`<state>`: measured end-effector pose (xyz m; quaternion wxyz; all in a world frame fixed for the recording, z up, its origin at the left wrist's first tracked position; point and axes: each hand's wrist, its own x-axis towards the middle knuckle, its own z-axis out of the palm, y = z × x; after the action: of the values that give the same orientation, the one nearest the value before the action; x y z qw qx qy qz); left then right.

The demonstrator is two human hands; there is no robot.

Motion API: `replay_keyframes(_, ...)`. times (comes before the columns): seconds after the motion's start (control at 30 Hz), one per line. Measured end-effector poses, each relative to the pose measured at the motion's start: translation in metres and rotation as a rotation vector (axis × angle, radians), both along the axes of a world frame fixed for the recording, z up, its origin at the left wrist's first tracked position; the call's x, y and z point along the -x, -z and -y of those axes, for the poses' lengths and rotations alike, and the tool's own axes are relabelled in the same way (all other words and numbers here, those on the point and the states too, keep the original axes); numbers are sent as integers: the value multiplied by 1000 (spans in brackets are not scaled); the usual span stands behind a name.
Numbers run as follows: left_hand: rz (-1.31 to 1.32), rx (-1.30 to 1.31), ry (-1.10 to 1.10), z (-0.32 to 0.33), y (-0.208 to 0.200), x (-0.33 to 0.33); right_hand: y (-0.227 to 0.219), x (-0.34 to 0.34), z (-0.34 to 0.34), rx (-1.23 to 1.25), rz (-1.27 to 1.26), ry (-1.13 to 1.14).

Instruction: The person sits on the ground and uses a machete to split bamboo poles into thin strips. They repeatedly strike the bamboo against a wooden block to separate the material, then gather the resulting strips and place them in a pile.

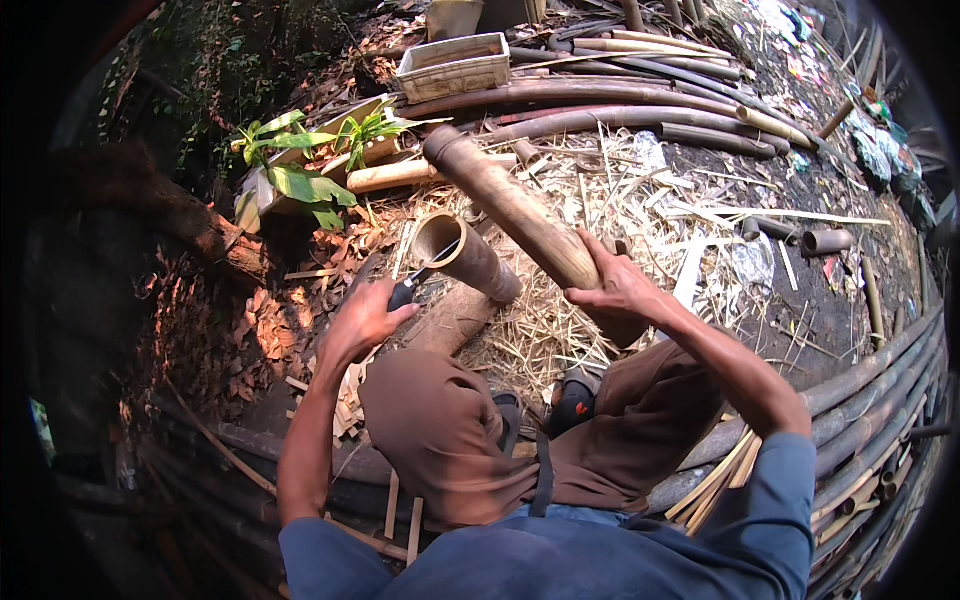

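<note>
My left hand (362,318) is closed around the black handle of a knife (403,293). The knife's blade lies across the open rim of a short, hollow bamboo tube (478,268), which leans in front of my knees. Under the tube is a thick brown log (455,322). With its fingers wrapped round the lower part, my right hand (622,287) grips a thick bamboo length (515,212). That length slants up and to the left, its far end raised beyond the tube. Part of the blade is hard to make out against the rim.
Pale shavings and split strips (560,320) cover the ground ahead. Long bamboo poles (620,95) lie at the back beside a dirty rectangular tub (455,68). Green leafy plants (310,180) stand at the left. More poles (860,385) run behind and beside me.
</note>
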<state>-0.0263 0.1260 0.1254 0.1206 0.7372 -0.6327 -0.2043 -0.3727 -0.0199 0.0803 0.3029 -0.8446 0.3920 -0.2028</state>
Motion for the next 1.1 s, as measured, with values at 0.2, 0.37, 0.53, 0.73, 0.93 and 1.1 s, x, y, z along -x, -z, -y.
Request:
replay_keyframes(0.2,123,-4,71,21,1,-7,-55,2,5,113,102,98)
replay_keyframes(0.37,127,-42,23,11,-5,-12,-178,0,24,546,1031,39)
replay_keyframes(0.53,141,-21,76,24,-3,-2,-35,9,-7,61,708,243)
replay_keyframes(0.73,261,-191,81,-4,-19,-27,91,31,-56,-299,-207,85)
replay_keyframes(0.93,-98,-231,-110,23,-21,-61,74,11,20,-334,-164,247)
replay_keyframes(1.1,31,-244,-34,33,-22,-56,93,-3,56,-345,-71,351)
